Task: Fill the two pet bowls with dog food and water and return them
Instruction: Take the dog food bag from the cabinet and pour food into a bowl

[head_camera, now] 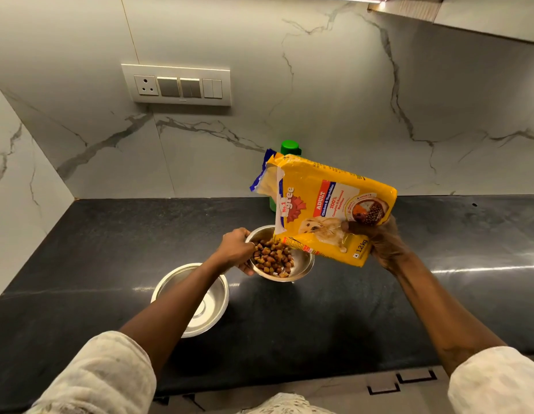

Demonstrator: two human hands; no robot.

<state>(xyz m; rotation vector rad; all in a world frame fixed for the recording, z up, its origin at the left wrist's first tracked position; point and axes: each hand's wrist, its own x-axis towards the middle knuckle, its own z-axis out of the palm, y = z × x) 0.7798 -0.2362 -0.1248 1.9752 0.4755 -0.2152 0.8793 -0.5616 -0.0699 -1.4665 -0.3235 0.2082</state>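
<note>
Left hand: grips the left rim of the steel bowl, fingers curled over the edge. The fingertips are hidden behind the knuckles.
Right hand: holds the bottom end of the dog food bag, with the thumb pressed on the printed front. The other fingers are behind the bag, out of sight.
Dog food bag: yellow and tilted, its torn mouth up and to the left of the right-hand fingers. Its lower edge covers the far rim of the bowl. The brand name is partly folded away.
Kibble: a brown heap inside the bowl, just right of the left-hand fingers.
Second bowl: steel, holds nothing, and sits on the bench below the left wrist. The forearm crosses over part of it.
Green bottle: behind the bag, so only its cap and a sliver of its body show. I cannot tell what is in it.
Switch panel: on the marble wall, far beyond both hands.
Sleeves: pale fabric, cut off at the bottom corners.
</note>
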